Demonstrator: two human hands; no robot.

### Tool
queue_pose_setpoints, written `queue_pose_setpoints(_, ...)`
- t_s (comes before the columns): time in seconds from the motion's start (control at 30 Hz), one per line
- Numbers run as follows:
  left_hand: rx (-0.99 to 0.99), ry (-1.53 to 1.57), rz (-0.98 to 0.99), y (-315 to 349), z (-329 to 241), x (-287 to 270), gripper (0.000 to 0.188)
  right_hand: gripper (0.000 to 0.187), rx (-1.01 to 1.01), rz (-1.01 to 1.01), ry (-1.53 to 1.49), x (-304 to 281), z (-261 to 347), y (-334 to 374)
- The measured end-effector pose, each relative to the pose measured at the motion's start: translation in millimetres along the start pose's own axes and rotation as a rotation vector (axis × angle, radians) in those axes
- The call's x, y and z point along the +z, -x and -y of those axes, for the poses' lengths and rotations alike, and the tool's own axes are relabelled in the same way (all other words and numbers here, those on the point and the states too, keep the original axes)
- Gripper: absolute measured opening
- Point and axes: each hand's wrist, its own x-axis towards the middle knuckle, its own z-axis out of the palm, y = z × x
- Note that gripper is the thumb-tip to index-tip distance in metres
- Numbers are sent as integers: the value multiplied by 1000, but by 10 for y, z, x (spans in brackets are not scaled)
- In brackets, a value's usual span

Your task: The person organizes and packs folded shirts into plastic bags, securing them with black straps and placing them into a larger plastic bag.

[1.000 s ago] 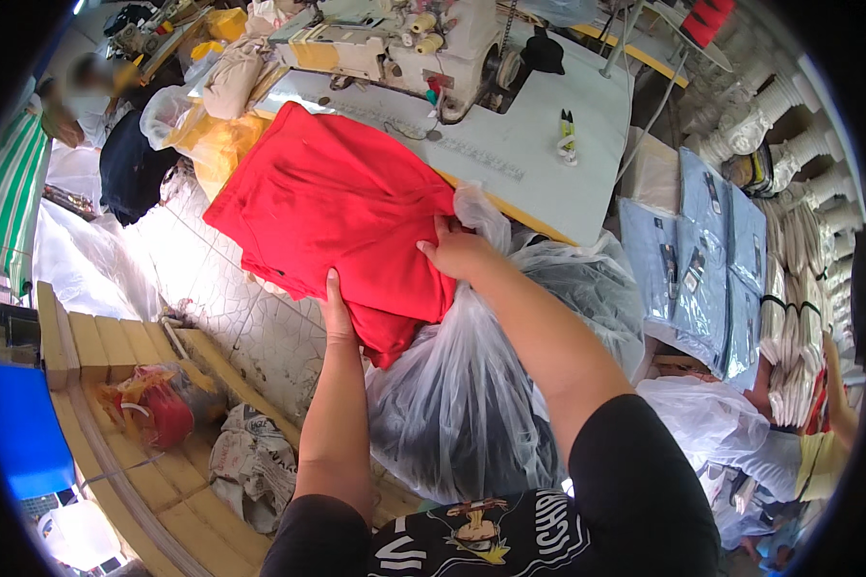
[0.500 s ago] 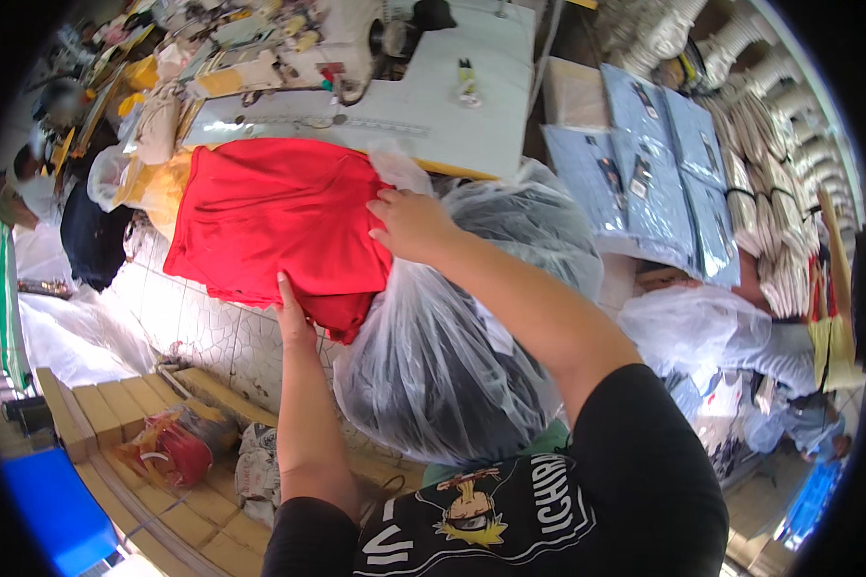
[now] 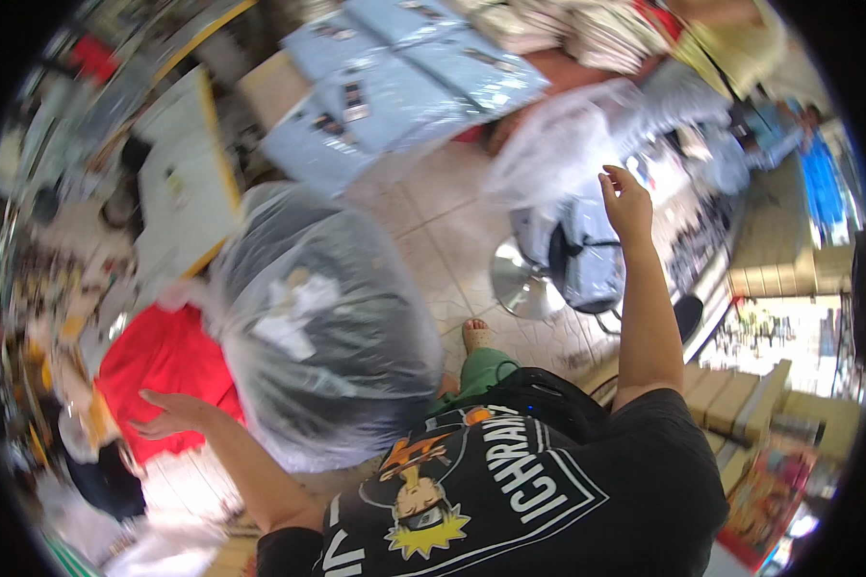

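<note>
Over the red cloth (image 3: 168,351) at the left, my left hand (image 3: 175,415) is open with its fingers spread; whether it touches the cloth I cannot tell. The cloth lies against a big translucent plastic bag (image 3: 356,308) full of dark material, with white pieces showing through. My right hand (image 3: 629,204) is stretched out to the right, fingers loosely bent and apart, holding nothing visible. Nearest to it is a filmy clear plastic bag (image 3: 553,149). Below that bag, a bundle of grey-blue packed cloth (image 3: 587,255) stands by a shiny round metal base (image 3: 524,279).
Blue shirts in clear packs (image 3: 394,87) lie at the top, beside folded beige bundles (image 3: 587,34). A pale sewing table (image 3: 188,192) with a yellow edge is at the left. A cardboard-coloured ledge (image 3: 741,404) runs along the right. Tiled floor (image 3: 433,240) shows between.
My view has swung to the right. My right hand has left the red cloth and now reaches out to the right. My left hand has lifted or loosened from the cloth's edge, fingers spread.
</note>
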Motion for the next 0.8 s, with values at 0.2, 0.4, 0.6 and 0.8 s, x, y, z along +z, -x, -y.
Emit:
queue_pose_setpoints(0.2, 349, 811, 542, 931, -2797, -141, 50, 30, 450, -113, 20, -553, -1735, 485)
queue_pose_setpoints(0.4, 455, 953, 1622, 3388, -3944, -813, 50, 40, 776, 121, -136, 58, -3254, 733)
queue_pose_setpoints(0.6, -32, 344, 2468, 5625, -4157, -1116, 98, 65, 1023, 254, -270, 804, -4037, 860)
queue_pose_setpoints(0.8, -48, 28, 2203, 6529, -4258, -1256, 95, 65, 1042, 393, -644, 1292, -4395, 911)
